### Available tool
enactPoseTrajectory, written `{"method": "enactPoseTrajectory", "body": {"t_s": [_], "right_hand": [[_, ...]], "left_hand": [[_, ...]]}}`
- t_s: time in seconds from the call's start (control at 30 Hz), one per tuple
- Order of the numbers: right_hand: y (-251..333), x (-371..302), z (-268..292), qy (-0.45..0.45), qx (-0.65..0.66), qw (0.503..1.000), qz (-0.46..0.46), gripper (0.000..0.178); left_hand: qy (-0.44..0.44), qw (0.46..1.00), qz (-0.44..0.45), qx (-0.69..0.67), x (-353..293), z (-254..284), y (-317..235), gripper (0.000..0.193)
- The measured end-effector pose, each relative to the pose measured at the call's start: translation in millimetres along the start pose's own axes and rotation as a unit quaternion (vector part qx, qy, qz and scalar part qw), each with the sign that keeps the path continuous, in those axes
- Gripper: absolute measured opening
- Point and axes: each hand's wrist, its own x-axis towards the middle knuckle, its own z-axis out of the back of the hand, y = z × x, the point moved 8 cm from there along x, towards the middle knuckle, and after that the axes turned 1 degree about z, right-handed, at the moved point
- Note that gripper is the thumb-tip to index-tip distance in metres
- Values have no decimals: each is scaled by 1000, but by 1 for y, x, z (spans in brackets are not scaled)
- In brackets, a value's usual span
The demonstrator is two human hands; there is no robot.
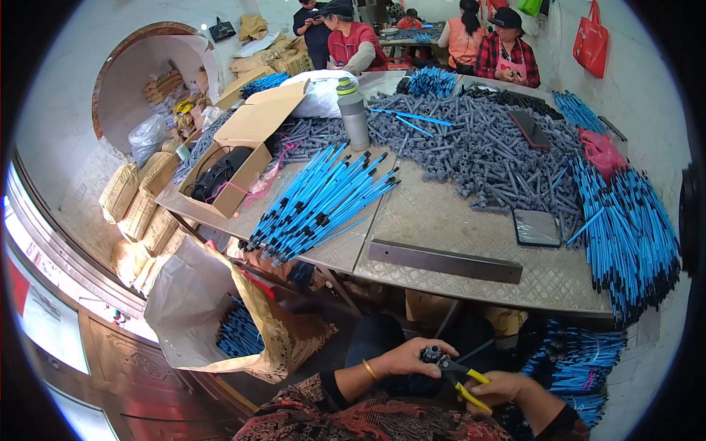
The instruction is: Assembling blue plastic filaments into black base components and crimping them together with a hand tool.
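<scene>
Near the lower edge, over my lap, my left hand (406, 359) is closed on a small dark grey plastic part (432, 353), with a gold-coloured bangle on the wrist. To its right, my right hand (498, 389) grips pliers (476, 376) with yellow handles, which are spread apart. The dark jaws of the pliers meet the plastic part; whether they bite on it I cannot tell. A thin bluish rod (476, 350) sticks out to the upper right, close to the jaws. My fingers hide part of the grey piece.
On the table before me lie a heap of grey plastic parts (471, 147), blue rods with black ends (323, 202), a dark metal bar (445, 261), a bottle (353, 117) and a cardboard box (243, 173). An open sack (257, 360) stands at left. Several people sit or stand beyond.
</scene>
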Motion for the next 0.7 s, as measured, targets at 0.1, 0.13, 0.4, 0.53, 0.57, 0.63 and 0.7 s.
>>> {"method": "enactPoseTrajectory", "body": {"t_s": [0.1, 0.13, 0.4, 0.53, 0.57, 0.63, 0.7], "right_hand": [[-13, 17, 7, -33, 47, 995, 87, 39], [-12, 19, 8, -48, 74, 987, 131, 37], [5, -5, -21, -103, -98, 989, 48, 33], [49, -23, -35, -166, -255, 952, 38, 32], [49, -23, -33, -157, -256, 953, 40, 33], [69, -24, -43, -186, -265, 944, 61, 30], [70, -25, -41, -185, -256, 947, 57, 28]], "left_hand": [[15, 1000, 3, -21, 2, -1, 3, 58], [21, 999, 16, -18, 0, -1, 7, 58], [38, 998, 41, 26, -5, -6, 18, 54], [-19, 997, 50, 54, 3, 4, -4, 36], [-27, 997, 67, 36, 2, 4, -2, 36], [-55, 995, 88, -3, -1, 12, 1, 39], [-35, 996, 80, -2, 2, 10, 5, 37]]}}
